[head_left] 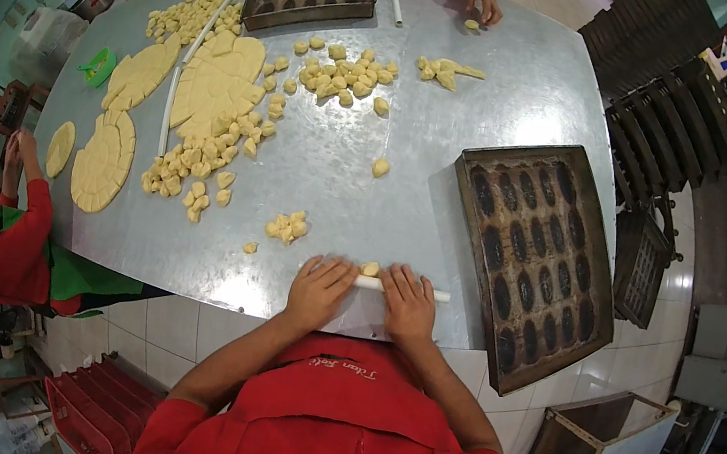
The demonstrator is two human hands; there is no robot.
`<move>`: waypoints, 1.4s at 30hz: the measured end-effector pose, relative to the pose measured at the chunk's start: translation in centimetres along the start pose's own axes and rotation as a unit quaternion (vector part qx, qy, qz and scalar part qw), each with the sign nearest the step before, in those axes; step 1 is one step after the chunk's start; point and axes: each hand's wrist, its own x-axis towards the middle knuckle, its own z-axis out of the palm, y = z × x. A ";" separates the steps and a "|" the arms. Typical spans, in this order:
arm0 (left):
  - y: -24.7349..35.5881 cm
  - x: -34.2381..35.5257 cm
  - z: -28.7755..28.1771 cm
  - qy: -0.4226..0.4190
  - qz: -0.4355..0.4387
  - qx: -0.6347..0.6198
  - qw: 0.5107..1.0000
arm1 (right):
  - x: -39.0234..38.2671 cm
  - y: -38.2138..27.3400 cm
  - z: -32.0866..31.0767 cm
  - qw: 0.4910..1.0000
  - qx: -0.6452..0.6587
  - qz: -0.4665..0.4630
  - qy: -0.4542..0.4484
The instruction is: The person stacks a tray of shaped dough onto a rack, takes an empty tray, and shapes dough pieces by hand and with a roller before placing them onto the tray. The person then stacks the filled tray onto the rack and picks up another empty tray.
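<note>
1. Dough piece (370, 268): lies on the metal table (324, 173) near its close edge, between the wearer's hands and just beyond a white rolling pin (370, 283). Its near side is hidden by the pin; whether the two touch cannot be told.
2. Left hand (322, 287): laid over the pin's left end, covering it. Fingers point forward, slightly parted; the thumb is turned inward.
3. Right hand (407, 300): laid across the pin, whose right tip projects past it. Fingers are slightly spread. Both palms are hidden, so firmness of grip cannot be told.
4. Small dough cluster (286, 226): ahead of the left hand, pieces overlapping and not countable. One separate scrap (250, 248) lies near it.
5. Baking tray (551, 361): tilted in view at the table's right, with rows of dark ovals. Whether these are hollows or marks is unclear.
6. Co-worker's hand (485, 7): at the far edge, fingers lowered toward a flat dough bit (472, 25); contact is unclear. That person is cut off above.
7. Second co-worker's hands (18, 146): at the left edge, fingers too small to read.
</note>
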 end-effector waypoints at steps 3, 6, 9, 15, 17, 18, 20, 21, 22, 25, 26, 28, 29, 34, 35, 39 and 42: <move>-1.3 1.0 0.7 -0.103 -0.053 -0.082 0.990 | 1.8 0.6 0.2 0.998 0.018 0.031 -0.047; -3.0 5.8 1.1 -0.122 -0.039 0.039 0.991 | 6.3 2.8 1.1 0.998 -0.006 0.033 -0.056; -4.9 9.9 1.6 -0.126 -0.054 0.101 0.985 | 9.9 4.2 1.4 0.997 -0.059 0.043 -0.013; -2.3 4.4 1.9 -0.141 -0.067 0.001 0.988 | 3.9 1.6 1.1 0.998 -0.039 0.043 -0.030; -0.3 1.9 0.8 -0.142 -0.062 -0.013 0.988 | 0.7 0.5 0.9 0.998 -0.039 0.041 -0.023; 0.2 1.3 0.3 -0.142 -0.057 -0.027 0.988 | -0.2 0.4 1.0 0.999 0.001 0.033 -0.025; 0.8 0.9 -0.3 -0.126 -0.059 -0.036 0.990 | -0.7 1.2 1.1 0.999 0.040 0.022 -0.026; 1.0 1.0 -0.7 -0.113 -0.061 -0.045 0.991 | -0.1 1.8 0.6 0.987 0.124 0.092 -0.053; 1.1 1.5 -0.9 -0.111 -0.061 -0.044 0.991 | 0.6 2.4 0.3 0.962 0.207 0.160 -0.080; 0.2 4.9 0.4 -0.073 -0.061 -0.165 0.982 | 4.2 4.1 0.8 0.985 0.023 0.166 -0.045; -0.1 5.4 1.4 -0.074 -0.066 -0.162 0.982 | 4.6 4.2 1.7 0.986 -0.138 0.091 0.024; -0.3 5.9 2.7 -0.115 -0.089 -0.100 0.984 | 5.5 2.1 1.3 0.997 -0.053 0.046 0.017; -0.4 5.2 3.7 -0.120 -0.074 -0.069 0.988 | 6.0 1.2 1.4 0.999 0.033 0.010 0.008; 0.7 -0.5 1.3 -0.166 -0.027 -0.085 0.982 | 0.0 -1.6 2.2 0.993 0.112 0.030 -0.005; 0.6 -1.6 0.8 -0.167 -0.009 -0.115 0.979 | -0.3 -2.1 1.8 0.987 0.152 0.046 0.009; -0.8 -3.2 -0.4 -0.096 -0.003 -0.220 0.971 | 4.4 -2.3 1.3 0.974 0.195 0.113 -0.004; -3.5 -2.4 -1.4 -0.010 -0.038 -0.244 0.969 | 9.2 -2.5 3.2 0.993 0.094 0.073 0.014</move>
